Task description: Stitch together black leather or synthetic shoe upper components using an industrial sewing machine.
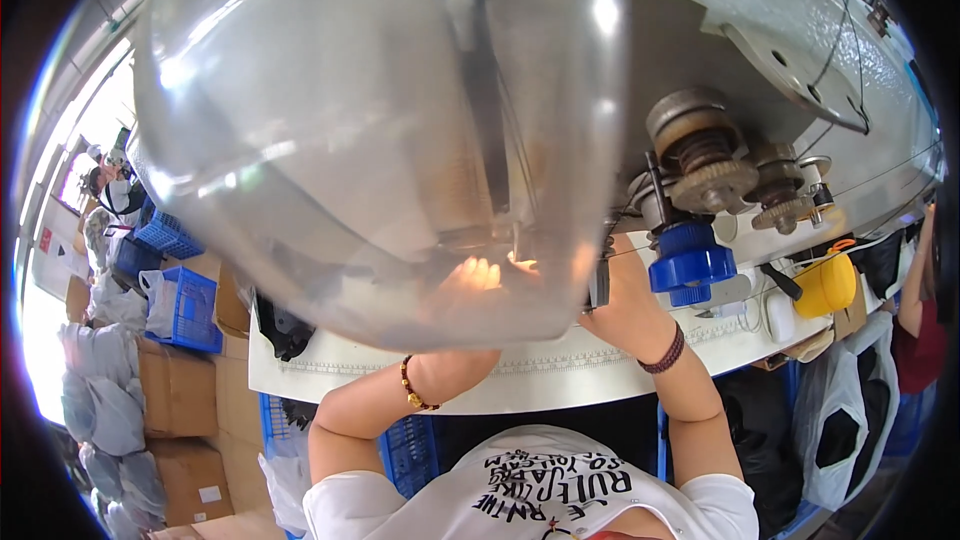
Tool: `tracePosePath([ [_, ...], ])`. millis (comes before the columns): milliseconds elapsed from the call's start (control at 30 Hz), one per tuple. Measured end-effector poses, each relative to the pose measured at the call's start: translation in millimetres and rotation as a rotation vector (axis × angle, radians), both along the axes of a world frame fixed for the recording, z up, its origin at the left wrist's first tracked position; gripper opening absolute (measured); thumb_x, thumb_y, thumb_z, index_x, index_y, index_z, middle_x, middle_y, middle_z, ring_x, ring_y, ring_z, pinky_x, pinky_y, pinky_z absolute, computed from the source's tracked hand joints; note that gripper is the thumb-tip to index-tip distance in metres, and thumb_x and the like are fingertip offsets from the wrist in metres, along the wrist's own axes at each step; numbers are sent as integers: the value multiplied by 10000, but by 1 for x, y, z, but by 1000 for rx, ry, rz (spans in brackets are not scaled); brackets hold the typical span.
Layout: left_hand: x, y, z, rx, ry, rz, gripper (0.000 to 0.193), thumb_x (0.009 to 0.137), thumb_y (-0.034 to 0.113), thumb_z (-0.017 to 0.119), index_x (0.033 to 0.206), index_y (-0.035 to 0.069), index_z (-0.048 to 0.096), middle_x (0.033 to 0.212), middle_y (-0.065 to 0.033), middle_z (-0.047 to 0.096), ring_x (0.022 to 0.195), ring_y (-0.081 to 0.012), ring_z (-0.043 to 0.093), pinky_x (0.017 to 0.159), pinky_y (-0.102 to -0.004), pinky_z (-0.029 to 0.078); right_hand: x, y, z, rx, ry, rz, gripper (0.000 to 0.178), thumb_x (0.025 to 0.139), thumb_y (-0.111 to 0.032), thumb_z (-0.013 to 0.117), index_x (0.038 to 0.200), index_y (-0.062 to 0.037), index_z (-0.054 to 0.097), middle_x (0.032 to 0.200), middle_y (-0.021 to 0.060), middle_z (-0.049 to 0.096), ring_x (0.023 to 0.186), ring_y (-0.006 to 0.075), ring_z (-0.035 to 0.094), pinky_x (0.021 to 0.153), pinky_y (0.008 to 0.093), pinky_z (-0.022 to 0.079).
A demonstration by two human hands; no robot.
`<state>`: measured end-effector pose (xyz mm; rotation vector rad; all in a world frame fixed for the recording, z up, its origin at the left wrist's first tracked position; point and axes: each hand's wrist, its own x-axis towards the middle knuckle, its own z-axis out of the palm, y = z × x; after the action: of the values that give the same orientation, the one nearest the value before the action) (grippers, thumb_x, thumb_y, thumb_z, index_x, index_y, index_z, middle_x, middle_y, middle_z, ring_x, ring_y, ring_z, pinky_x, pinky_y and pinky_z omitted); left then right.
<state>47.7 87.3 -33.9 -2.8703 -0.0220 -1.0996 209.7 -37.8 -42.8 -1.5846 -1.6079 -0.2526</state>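
Note:
A sewing machine's grey head (860,180) fills the upper view, with a clear plastic shield (370,160) in front. Through the shield, my left hand (468,280) shows blurred under a warm light, its fingertips bent and pressed together close to the needle area. Whatever those fingers hold cannot be made out. My right hand (622,290) reaches in from the other side of the needle. The shield and the metal parts hide most of its fingers. A blue knob (690,262) and metal thread-tension discs (700,145) hang above my right hand.
The white tabletop (350,340) carries a printed ruler strip. A yellow container (826,285) stands at the right, near a person in a red sleeve (917,340). Cardboard boxes (178,390), a blue crate (186,310) and grey plastic bags (100,370) are stacked at the left.

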Motion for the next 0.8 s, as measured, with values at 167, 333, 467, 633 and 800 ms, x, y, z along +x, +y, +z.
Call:
tracePosePath([
  [167, 4, 3, -4, 16, -75, -50, 250, 476, 74, 756, 667, -6, 616, 953, -139, 590, 791, -277, 599, 642, -339, 505, 12, 18, -33, 79, -82, 77, 254, 646, -15, 632, 897, -51, 631, 891, 101, 640, 841, 308, 600, 761, 399, 481],
  [333, 3, 3, 1, -31, -33, -76, 229, 512, 65, 745, 686, -12, 617, 982, -143, 595, 842, -290, 610, 683, -337, 516, 6, 14, -34, 38, 42, 31, 238, 654, -34, 656, 891, -53, 645, 899, 94, 648, 845, 292, 606, 750, 389, 484],
  [467, 2, 7, 8, -31, -33, -74, 156, 544, 8, 698, 653, -12, 587, 972, -137, 598, 837, -282, 611, 657, -331, 517, -1, 11, -17, 23, 188, 56, 232, 665, -59, 675, 895, -55, 643, 894, 96, 643, 840, 289, 603, 747, 387, 484],
  [633, -3, 14, 16, -228, 49, -105, 135, 551, -28, 658, 643, -7, 561, 984, -135, 599, 859, -281, 607, 637, -336, 516, -4, 12, -8, 87, 35, 3, 235, 664, -66, 684, 894, -51, 635, 898, 93, 637, 825, 287, 598, 756, 383, 488],
  [800, 1, 13, 11, -104, 30, -3, 259, 521, -46, 634, 776, -7, 610, 1003, -136, 593, 897, -286, 592, 619, -344, 507, -2, 13, -12, 115, -46, 17, 245, 649, -61, 688, 887, -47, 632, 904, 92, 631, 831, 290, 593, 738, 380, 482],
])
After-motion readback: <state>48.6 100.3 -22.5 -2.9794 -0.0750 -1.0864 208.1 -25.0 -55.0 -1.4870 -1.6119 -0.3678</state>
